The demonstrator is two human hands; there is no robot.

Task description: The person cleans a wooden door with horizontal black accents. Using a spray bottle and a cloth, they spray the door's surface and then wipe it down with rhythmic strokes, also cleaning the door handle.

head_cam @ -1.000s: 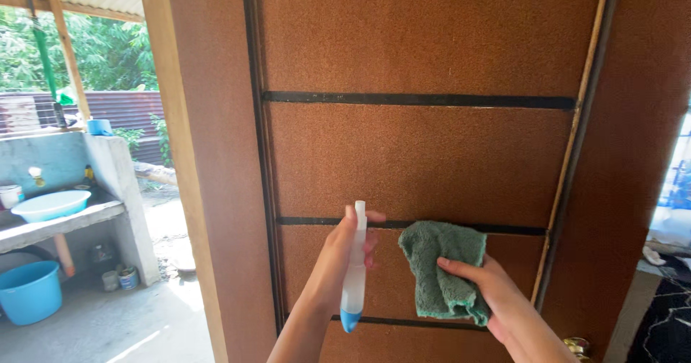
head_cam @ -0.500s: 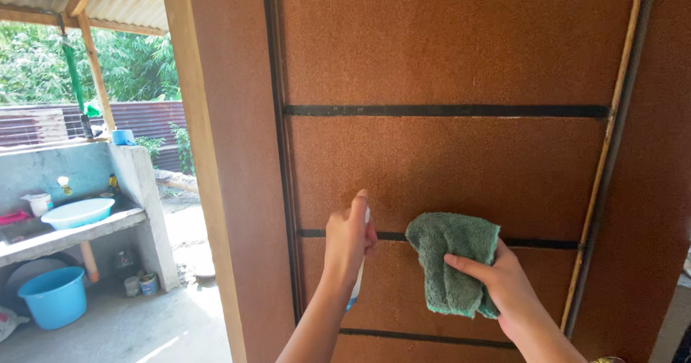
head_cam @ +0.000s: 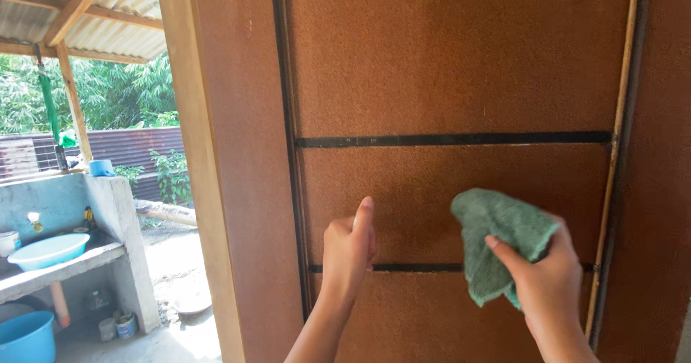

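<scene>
Right hand: the right hand pinches a soft green terry cleaning cloth, thumb laid across its front and fingers bunched behind, held up just in front of the door.
Cloth: it hangs in loose folds above and to the left of the right hand, near the door face; whether it touches cannot be told.
Cloth handling: judged light, limp and grippy, not fragile; any gathered fold serves as a hold, and a flat palm behind it would spread it best.
Left hand: the left hand is curled into a fist with the thumb standing up; anything inside it is hidden, so what it grips cannot be told.
Door: the brown rough-textured panelled door with black horizontal strips stands straight ahead of both hands.
Beyond the left hand: a concrete wash bench carries a pale blue plastic basin, well apart.
</scene>
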